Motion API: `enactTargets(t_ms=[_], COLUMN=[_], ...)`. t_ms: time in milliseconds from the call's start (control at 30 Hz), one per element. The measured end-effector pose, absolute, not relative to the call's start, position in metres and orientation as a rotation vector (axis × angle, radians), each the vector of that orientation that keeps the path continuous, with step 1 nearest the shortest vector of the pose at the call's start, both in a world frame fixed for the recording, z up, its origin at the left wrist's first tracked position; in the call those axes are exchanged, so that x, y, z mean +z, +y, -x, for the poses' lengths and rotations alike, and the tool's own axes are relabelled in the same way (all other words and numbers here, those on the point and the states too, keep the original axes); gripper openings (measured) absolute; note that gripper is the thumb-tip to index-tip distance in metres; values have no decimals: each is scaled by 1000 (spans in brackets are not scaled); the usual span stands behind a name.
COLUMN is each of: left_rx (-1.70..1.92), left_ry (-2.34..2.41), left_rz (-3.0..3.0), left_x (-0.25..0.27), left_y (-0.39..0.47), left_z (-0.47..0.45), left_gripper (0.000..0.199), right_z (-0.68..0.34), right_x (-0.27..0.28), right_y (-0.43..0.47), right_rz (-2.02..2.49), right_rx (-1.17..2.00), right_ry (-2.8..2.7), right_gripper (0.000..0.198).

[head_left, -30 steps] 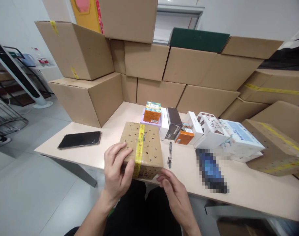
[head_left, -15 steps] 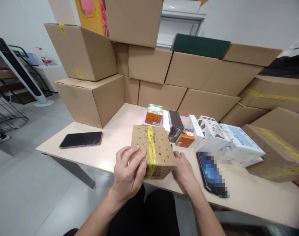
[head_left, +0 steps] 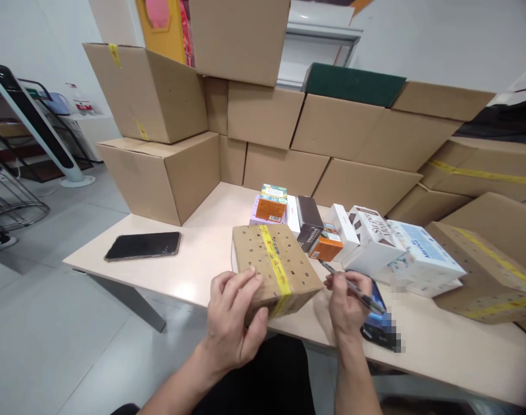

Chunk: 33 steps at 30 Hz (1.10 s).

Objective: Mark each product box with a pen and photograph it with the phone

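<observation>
A small cardboard box, dotted with small dark marks and crossed by yellow tape, rests near the front edge of the table, slightly turned. My left hand grips its near left part, fingers over the top and thumb along the front side. Beside the box's right corner, my right hand is closed around a dark pen, whose thin tip points away toward the small packages. Behind that hand lies a black handheld device with a lit screen, partly covered by the hand and partly pixelated.
Small packages stand behind the box, among them an orange box, a dark brown box and a white box. A black phone lies at left on the table. Large cartons are stacked along the back.
My right hand has come up from beside the box, moved right, and now shows a pen. The box has turned slightly, its near end swinging right, with my left hand still on it.
</observation>
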<state>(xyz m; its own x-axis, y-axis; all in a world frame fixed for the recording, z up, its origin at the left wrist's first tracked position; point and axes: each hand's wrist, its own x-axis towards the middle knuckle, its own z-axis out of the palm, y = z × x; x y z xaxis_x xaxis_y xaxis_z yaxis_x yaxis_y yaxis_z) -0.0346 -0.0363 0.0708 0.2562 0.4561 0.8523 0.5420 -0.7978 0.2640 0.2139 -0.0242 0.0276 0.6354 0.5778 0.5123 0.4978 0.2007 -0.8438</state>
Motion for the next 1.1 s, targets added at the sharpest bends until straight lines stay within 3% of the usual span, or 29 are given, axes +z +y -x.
enactTargets(t_ms=[167,333,533,767,1100], left_rx=[-1709,-1657,-1701,-1547,-1568], left_ry=[-673,-393,-927,-963,-981], left_rz=[2569,2650,2243,2386,2355], left_x=[68,72,74,72,67], left_y=[-48,-52,-30,-13,-13], left_z=[26,19,26,23,22], left_gripper=[49,47,39,32,38], right_z=[-208,-197,-169,-154,-151], right_x=[70,119,145,146,142], right_y=[-28,-37,-42,-8,-12], right_rz=[1058,904,994,1165,1304], right_rx=[220,353,620,939,667], right_ry=[-754,-876,-1191,-1442,-1700], right_gripper=[25,19,11,20,19])
